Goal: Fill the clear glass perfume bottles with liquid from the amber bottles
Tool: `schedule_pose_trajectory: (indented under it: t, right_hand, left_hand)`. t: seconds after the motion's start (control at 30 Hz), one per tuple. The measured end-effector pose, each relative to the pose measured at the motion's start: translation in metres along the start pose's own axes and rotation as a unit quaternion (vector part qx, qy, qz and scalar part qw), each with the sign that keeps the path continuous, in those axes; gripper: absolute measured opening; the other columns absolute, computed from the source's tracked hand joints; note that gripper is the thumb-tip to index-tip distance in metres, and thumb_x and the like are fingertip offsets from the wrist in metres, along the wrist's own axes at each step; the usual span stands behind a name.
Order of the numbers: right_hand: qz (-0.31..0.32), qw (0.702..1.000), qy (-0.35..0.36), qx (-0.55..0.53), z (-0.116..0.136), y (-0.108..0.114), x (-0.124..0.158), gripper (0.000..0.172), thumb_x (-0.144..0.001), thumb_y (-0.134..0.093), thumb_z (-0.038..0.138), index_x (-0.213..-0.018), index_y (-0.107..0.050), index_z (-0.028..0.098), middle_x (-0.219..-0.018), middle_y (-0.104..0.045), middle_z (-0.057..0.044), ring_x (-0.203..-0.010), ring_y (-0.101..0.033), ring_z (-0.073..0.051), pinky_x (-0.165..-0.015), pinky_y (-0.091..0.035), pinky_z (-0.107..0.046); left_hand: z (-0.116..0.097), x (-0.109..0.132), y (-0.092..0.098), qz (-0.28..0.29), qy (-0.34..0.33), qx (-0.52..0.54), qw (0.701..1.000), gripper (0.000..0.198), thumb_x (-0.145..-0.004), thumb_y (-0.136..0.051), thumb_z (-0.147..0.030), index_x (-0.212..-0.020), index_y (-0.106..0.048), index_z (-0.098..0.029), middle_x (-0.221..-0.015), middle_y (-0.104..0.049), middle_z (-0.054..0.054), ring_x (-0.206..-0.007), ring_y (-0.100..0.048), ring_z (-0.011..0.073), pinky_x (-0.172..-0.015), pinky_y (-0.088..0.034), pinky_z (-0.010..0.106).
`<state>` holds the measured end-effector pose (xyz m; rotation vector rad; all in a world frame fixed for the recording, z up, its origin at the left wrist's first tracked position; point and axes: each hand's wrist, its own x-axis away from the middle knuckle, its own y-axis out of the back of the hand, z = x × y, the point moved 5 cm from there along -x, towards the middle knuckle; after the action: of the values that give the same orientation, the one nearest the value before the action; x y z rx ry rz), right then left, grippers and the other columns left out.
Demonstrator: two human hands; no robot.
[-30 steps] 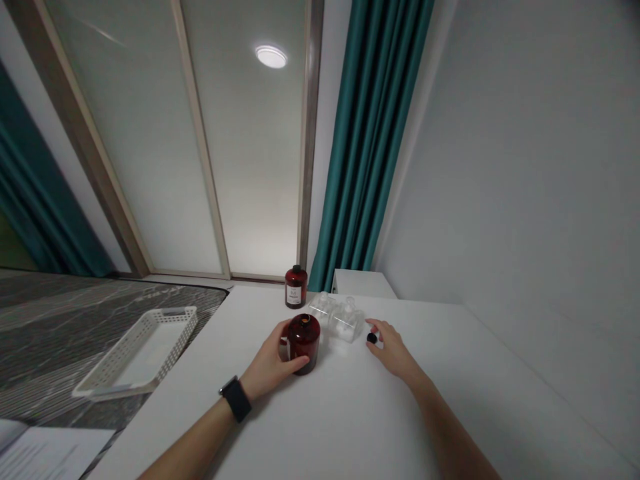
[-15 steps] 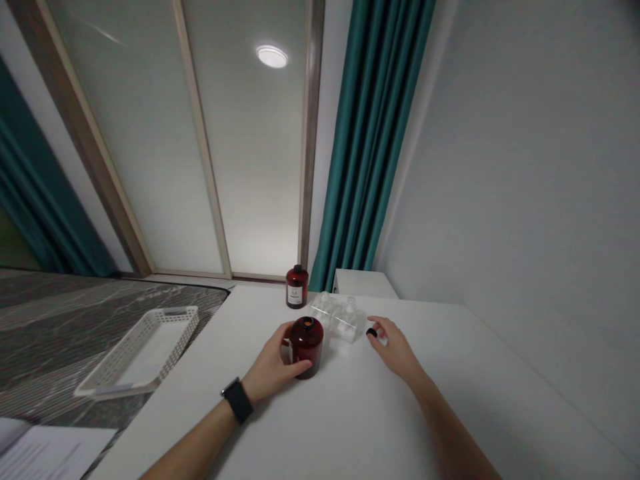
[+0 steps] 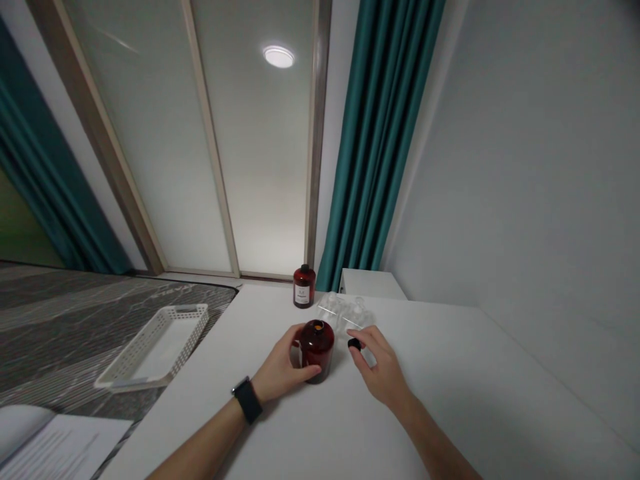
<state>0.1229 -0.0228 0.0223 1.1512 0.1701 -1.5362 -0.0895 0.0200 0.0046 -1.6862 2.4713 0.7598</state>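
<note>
Left hand [image 3: 281,371] wraps fingers round the open amber bottle [image 3: 317,340]; right hand [image 3: 381,373] pinches a black cap [image 3: 354,344] just beside that bottle.

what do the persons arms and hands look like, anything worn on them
Both forearms are bare, with no sleeves reaching into view. The left hand has a black smartwatch with a dark square face and a black strap on its wrist. The right hand wears nothing that shows: no watch, gloves or rings can be made out. No markings are visible on either arm.
</note>
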Motion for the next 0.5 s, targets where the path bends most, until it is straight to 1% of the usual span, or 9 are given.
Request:
schedule_pose_trajectory:
  t: [0.1, 0.17, 0.27, 0.37, 0.5]
  right_hand:
    - [-0.007, 0.999, -0.009, -0.031, 0.007, -0.003, -0.007, 0.028, -0.098, -0.048, 0.018, -0.116, -0.068, 0.026, -0.093, -0.056, -0.005, -0.087, -0.060, -0.019, -0.077, -0.052, -0.032]
    - [-0.024, 0.999, -0.014, -0.039, 0.010, -0.003, -0.011, 0.028, -0.099, -0.046, 0.019, -0.113, -0.069, 0.026, -0.094, -0.055, -0.005, -0.088, -0.059, -0.019, -0.078, -0.051, -0.032]
    - [-0.046, 0.998, -0.022, -0.048, 0.012, -0.004, -0.015, 0.025, -0.098, -0.048, 0.021, -0.109, -0.070, 0.026, -0.096, -0.055, -0.005, -0.091, -0.059, -0.019, -0.081, -0.051, -0.033]
    - [-0.052, 0.996, -0.032, -0.059, 0.013, -0.006, -0.016, 0.020, -0.097, -0.052, 0.024, -0.107, -0.069, 0.026, -0.097, -0.057, -0.005, -0.093, -0.059, -0.021, -0.082, -0.050, -0.034]
    - [-0.079, 0.991, -0.040, -0.098, 0.012, -0.003, -0.018, 0.015, -0.096, -0.055, 0.026, -0.103, -0.068, 0.025, -0.095, -0.060, -0.005, -0.091, -0.060, -0.021, -0.082, -0.049, -0.035]
  left_hand:
    - [0.000, 0.001, -0.003, 0.015, -0.003, 0.010, 1.000, 0.071, -0.067, -0.081, -0.018, -0.131, -0.049, -0.017, -0.132, -0.061, 0.013, -0.120, -0.058, 0.0301, -0.107, -0.040, 0.046]
    - [-0.001, 0.001, -0.007, 0.023, -0.003, 0.016, 1.000, 0.072, -0.067, -0.082, -0.019, -0.130, -0.050, -0.017, -0.132, -0.061, 0.013, -0.120, -0.058, 0.0303, -0.107, -0.040, 0.045]
    - [-0.003, 0.002, -0.012, 0.034, -0.008, 0.026, 0.999, 0.072, -0.066, -0.084, -0.021, -0.130, -0.050, -0.017, -0.132, -0.061, 0.013, -0.120, -0.057, 0.0306, -0.107, -0.040, 0.045]
    - [-0.004, 0.004, -0.017, 0.044, -0.017, 0.030, 0.998, 0.073, -0.066, -0.084, -0.020, -0.130, -0.050, -0.018, -0.132, -0.060, 0.012, -0.120, -0.057, 0.0302, -0.106, -0.041, 0.044]
    - [-0.005, 0.005, -0.022, 0.056, -0.026, 0.034, 0.998, 0.073, -0.066, -0.085, -0.020, -0.130, -0.050, -0.019, -0.131, -0.061, 0.011, -0.120, -0.057, 0.0298, -0.106, -0.041, 0.044]
